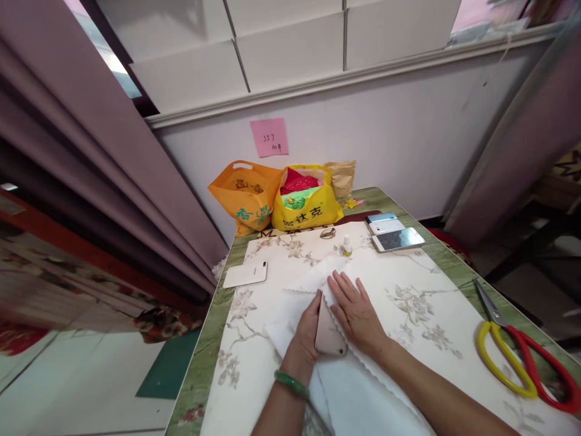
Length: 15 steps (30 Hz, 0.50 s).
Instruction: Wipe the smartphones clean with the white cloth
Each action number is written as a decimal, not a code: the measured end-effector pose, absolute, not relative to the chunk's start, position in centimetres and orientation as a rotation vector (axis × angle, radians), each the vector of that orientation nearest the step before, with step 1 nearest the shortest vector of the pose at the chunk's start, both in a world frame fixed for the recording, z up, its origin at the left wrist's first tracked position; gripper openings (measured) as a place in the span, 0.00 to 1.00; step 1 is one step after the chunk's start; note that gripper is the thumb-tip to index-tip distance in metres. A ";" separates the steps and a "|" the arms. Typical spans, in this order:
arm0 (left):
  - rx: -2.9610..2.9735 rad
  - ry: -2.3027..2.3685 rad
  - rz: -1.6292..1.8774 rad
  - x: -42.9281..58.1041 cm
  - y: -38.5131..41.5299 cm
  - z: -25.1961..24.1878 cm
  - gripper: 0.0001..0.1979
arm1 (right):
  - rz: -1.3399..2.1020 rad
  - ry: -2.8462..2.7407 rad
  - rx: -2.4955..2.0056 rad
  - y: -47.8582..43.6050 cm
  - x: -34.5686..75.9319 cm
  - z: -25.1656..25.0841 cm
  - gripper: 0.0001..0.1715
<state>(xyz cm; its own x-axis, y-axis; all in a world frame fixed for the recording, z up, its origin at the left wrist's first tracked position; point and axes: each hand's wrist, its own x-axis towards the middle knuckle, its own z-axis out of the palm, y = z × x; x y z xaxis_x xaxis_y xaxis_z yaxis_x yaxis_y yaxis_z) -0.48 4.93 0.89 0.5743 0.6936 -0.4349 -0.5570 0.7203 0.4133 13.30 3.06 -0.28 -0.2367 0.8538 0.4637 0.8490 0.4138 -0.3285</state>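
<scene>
A pale gold phone (330, 332) lies on a white cloth (349, 387) spread over the floral table cover. Along its left edge, my left hand (307, 330) grips it, the wrist wearing a green bangle (292, 384). My right hand (356, 309) rests palm down on the cloth beside the phone's right edge, fingers spread. Just beyond the hands stand a small white bottle (347, 245) and a brown clip-like item (327, 233). A white phone (246, 275) lies to the left.
Several phones (398, 240) lie at the back right. Large scissors (497, 318) with yellow and red handles lie on the right. An orange bag (247, 191), a yellow bag (308, 212) and a brown pouch (341, 177) stand by the wall.
</scene>
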 end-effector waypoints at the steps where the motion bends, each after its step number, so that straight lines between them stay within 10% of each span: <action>1: 0.208 0.585 0.719 -0.5 5.0 0.9 0.26 | 0.014 -2.072 -1.463 3.0 13.3 -0.4 0.34; 15: 0.226 0.729 0.867 -1.2 4.9 1.6 0.23 | 0.235 -2.446 -0.775 2.1 13.8 1.4 0.29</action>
<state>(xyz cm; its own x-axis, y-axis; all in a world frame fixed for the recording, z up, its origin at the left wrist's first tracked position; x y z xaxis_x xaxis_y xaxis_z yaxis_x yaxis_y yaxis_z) -1.23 4.94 1.61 0.4266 0.7606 -0.4894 -0.6132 0.6410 0.4617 13.79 2.05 1.36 -0.6775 0.5756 0.4580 0.4778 0.8178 -0.3208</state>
